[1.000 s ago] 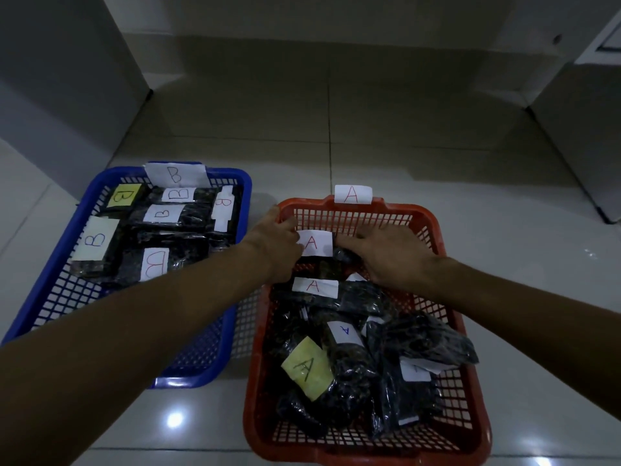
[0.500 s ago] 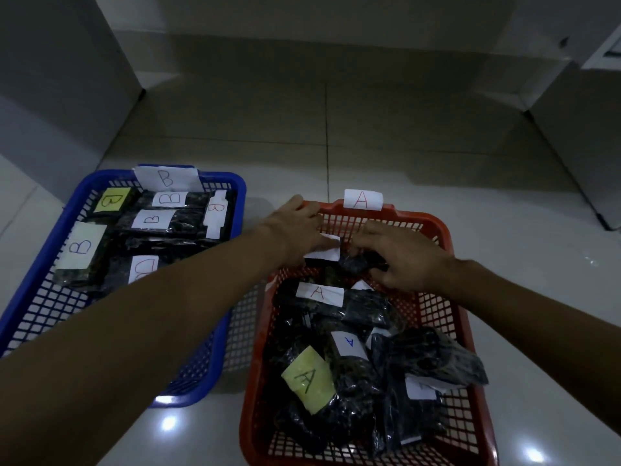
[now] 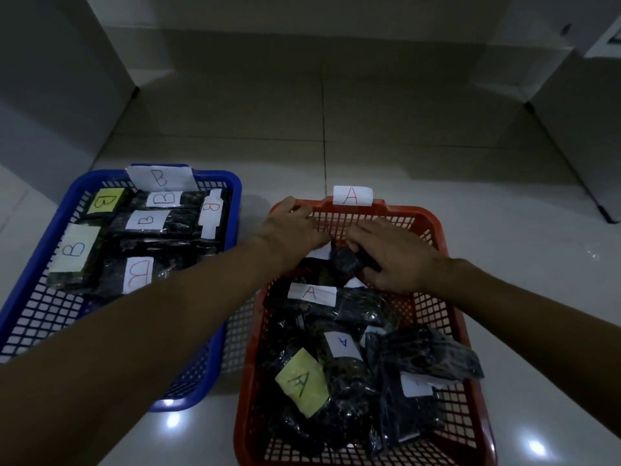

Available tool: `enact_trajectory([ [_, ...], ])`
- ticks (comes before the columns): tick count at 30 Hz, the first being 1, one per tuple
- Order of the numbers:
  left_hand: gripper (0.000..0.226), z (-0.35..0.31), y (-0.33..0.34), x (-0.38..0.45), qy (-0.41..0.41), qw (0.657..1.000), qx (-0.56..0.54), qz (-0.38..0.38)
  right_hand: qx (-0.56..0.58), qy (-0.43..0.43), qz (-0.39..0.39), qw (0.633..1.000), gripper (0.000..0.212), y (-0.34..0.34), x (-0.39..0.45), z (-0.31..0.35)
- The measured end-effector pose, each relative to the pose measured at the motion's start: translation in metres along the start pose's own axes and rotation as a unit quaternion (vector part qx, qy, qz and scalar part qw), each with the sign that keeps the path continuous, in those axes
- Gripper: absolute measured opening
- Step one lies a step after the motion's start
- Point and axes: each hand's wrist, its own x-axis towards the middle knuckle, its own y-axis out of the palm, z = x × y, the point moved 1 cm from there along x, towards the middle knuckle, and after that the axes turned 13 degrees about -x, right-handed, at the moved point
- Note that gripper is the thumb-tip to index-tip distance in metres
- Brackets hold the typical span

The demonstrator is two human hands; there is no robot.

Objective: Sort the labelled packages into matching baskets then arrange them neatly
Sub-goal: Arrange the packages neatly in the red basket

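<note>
Hands both at the far end of the red basket (image 3: 447, 237); my left hand (image 3: 292, 227) lies over the far-left corner, fingers curled at the white label of a dark package (image 3: 349, 260), whether pinching it I cannot tell; my right hand (image 3: 400, 257) grips the same package from the right, thumb underneath, fingers curled over it. Package sits just inside the far wall, under the rim tag marked A (image 3: 353, 196). Nearer in the red basket, more dark A-labelled packages (image 3: 336, 307) lie in a loose overlapping heap; one carries a yellow label (image 3: 302, 381). Blue basket (image 3: 50, 210) on the left, touching the red one; B-labelled packages (image 3: 148, 223) lie flat, side by side, at its far end. Both baskets rest on the tiled floor (image 3: 322, 129).
</note>
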Motion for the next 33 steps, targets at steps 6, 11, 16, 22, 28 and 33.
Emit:
enact_trajectory([
  [6, 0.063, -0.005, 0.003, -0.009, -0.036, 0.999, -0.014, -0.014, -0.001, 0.033, -0.052, 0.998, 0.037, -0.006, -0.003, -0.006],
  [11, 0.056, -0.005, 0.007, -0.012, -0.078, 0.996, -0.020, -0.024, -0.031, 0.033, -0.018, 0.999, 0.050, 0.013, 0.001, 0.005],
  [16, 0.047, -0.003, 0.011, -0.009, -0.104, 0.994, -0.008, -0.016, -0.031, 0.035, 0.001, 0.999, 0.059, 0.020, 0.012, 0.008],
  [22, 0.057, 0.017, 0.003, -0.021, -0.130, 0.984, -0.109, -0.056, 0.027, 0.045, -0.019, 0.998, 0.040, 0.017, 0.016, 0.003],
  [28, 0.060, 0.012, 0.015, -0.062, -0.312, 0.856, -0.364, -0.194, 0.078, 0.044, 0.009, 0.996, 0.020, 0.009, 0.015, -0.012],
  [33, 0.034, 0.003, 0.017, -0.064, -0.268, 0.859, -0.415, -0.132, 0.053, 0.064, 0.008, 0.996, 0.018, 0.012, 0.022, -0.010],
])
